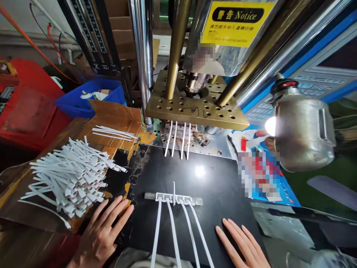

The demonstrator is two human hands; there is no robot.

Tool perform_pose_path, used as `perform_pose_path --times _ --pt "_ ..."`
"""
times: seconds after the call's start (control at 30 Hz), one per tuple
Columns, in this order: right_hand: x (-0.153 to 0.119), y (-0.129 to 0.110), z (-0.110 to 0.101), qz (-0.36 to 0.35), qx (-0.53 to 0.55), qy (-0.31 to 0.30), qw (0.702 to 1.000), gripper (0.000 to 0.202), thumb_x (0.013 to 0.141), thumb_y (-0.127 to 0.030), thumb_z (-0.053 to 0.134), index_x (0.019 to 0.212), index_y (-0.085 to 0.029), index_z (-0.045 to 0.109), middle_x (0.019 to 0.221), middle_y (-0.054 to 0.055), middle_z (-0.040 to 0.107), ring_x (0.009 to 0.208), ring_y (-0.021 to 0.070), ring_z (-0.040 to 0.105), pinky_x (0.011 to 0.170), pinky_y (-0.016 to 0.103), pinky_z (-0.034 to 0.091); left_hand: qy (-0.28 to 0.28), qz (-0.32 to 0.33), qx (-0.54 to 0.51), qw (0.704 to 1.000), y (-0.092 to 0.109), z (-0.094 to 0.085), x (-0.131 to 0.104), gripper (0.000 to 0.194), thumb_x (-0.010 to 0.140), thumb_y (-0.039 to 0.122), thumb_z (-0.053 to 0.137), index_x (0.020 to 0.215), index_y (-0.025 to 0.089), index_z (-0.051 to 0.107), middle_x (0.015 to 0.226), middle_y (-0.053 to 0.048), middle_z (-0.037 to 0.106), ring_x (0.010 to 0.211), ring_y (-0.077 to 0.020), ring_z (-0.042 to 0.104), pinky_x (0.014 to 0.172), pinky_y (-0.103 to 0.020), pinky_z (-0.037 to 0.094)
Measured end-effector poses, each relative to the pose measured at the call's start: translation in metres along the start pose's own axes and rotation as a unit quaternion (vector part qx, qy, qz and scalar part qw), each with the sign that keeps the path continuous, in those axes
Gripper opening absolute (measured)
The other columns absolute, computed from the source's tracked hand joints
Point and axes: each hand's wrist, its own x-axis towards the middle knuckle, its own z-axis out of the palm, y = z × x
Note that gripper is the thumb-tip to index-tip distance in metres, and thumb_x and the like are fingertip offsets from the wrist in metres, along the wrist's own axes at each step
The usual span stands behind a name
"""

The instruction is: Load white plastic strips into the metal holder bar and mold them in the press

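My left hand [104,230] rests with spread fingers at the left edge of the black work surface [223,186], just right of a big pile of white strips [72,171]. At the lower right, my right hand [241,242] lies flat, fingers extended, nothing in it. Between the hands sits a metal bar [198,201] with a white moulded piece [174,198]; several white cables [172,238] run from it toward me. Farther back, several white strips [182,143] stick out from beneath the press's brass plate [195,115].
Steel and brass columns [141,56] rise around the press. A lamp [304,134] hangs at the right above a blue packet with red items [287,186]. A few loose strips [114,134] lie on cardboard, near a blue bin [111,93] at the back left.
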Motion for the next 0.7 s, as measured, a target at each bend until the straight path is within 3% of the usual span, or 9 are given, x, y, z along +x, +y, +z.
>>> perform_pose_path --times 0.2,0.57,0.7 --pt "-0.004 -0.003 -0.001 0.019 0.011 -0.017 1.0 0.075 0.082 -0.016 0.047 0.155 -0.021 0.032 0.144 0.014 0.05 0.127 0.0311 0.054 0.114 0.049 0.031 -0.031 0.008 0.0 1.0 -0.004 -0.004 -0.004 0.082 0.067 0.004 0.044 0.144 0.032 0.046 0.141 0.0 0.054 0.132 -0.0227 0.047 0.121 -0.042 0.017" --pt "-0.001 -0.004 0.002 0.014 0.028 -0.003 1.0 0.071 0.083 -0.012 0.05 0.152 -0.018 0.037 0.146 0.015 0.047 0.129 0.0314 0.05 0.116 0.048 0.028 -0.006 -0.006 0.005 1.0 0.002 -0.003 -0.003 0.081 0.067 0.004 0.042 0.142 0.031 0.048 0.139 0.0 0.057 0.13 -0.021 0.049 0.121 -0.041 0.018" --pt "0.0 -0.006 -0.011 0.052 0.043 -0.029 0.997 0.062 0.086 -0.013 0.049 0.148 -0.02 0.043 0.145 0.014 0.048 0.131 0.0296 0.049 0.116 0.049 0.03 -0.017 -0.008 -0.019 1.0 0.001 -0.005 -0.007 0.074 0.074 0.011 0.043 0.144 0.035 0.045 0.14 0.0 0.056 0.13 -0.024 0.05 0.12 -0.044 0.021"
